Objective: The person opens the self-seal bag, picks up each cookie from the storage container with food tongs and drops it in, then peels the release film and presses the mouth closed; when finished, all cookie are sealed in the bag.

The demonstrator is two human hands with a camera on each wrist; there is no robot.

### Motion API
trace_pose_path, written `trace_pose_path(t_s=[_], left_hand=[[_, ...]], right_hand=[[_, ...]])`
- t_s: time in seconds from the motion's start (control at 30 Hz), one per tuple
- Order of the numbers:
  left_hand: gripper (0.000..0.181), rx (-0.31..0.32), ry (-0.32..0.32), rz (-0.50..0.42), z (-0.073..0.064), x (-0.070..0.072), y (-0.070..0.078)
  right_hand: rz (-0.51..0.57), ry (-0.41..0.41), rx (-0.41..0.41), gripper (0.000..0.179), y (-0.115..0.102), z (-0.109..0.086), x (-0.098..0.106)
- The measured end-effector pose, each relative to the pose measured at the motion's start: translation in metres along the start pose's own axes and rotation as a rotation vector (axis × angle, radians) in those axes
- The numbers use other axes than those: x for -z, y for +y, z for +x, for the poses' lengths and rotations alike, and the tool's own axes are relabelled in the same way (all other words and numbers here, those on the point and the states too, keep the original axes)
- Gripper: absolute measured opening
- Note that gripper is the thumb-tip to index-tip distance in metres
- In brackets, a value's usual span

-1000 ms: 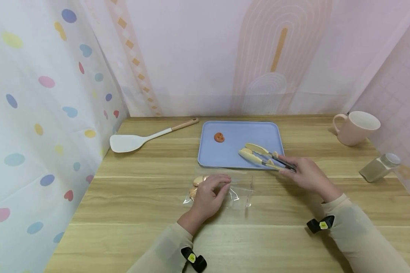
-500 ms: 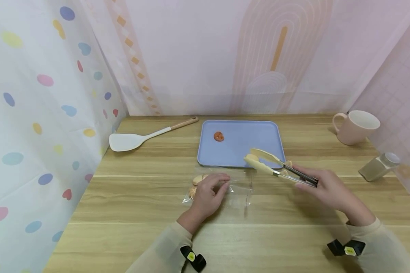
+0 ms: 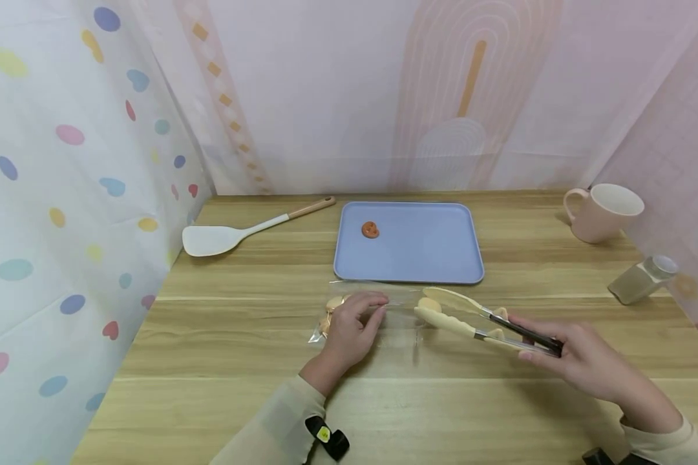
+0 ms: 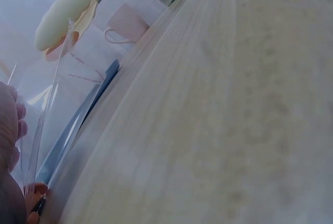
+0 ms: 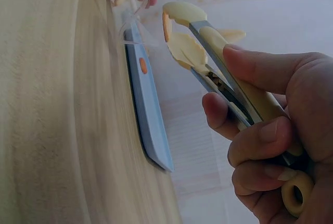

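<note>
My right hand grips a pair of tongs with cream-coloured tips and metal arms. Between those tips sits a small round pale cookie, overlapping the right end of a clear plastic bag in the head view. In the right wrist view the cookie's orange-brown edge shows at the tips. My left hand holds the bag, its film standing up beside the fingers in the left wrist view. Several cookies lie in the bag's left end, partly hidden by this hand.
Behind the bag lies a blue tray bearing one reddish-brown round cookie with holes. A white spatula with a wooden handle is at the left. At the right stand a pink mug and a glass shaker jar.
My right hand has drawn the tongs and the cookie off the tray, toward me and to the right, to the bag's right end. My left hand stays at the bag.
</note>
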State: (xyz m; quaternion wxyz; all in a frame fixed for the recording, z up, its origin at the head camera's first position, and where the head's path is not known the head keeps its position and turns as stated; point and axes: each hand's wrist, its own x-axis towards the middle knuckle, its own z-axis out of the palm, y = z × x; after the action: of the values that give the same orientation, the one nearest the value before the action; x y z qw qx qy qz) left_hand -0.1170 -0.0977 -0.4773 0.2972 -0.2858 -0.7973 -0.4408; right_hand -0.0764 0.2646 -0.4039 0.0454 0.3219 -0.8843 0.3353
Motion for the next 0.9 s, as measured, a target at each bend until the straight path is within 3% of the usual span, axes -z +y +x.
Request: trace_pose_path(t_s=[0.4, 0.7, 0.9], left_hand=[[0.014, -0.038, 0.047, -0.041, 0.002, 0.0, 0.003], [0.014, -0.048, 0.045, -0.059, 0.003, -0.001, 0.004], [0.013, -0.065, 0.034, -0.044, 0.003, 0.0, 0.003]], right_hand=[[0.051, -0.095, 0.018, 0.047, 0.0, 0.014, -0.013], [0.08, -0.184, -0.055, 0.047, 0.0, 0.029, -0.023], [0.049, -0.211, -0.007, 0.048, -0.002, 0.029, -0.016]])
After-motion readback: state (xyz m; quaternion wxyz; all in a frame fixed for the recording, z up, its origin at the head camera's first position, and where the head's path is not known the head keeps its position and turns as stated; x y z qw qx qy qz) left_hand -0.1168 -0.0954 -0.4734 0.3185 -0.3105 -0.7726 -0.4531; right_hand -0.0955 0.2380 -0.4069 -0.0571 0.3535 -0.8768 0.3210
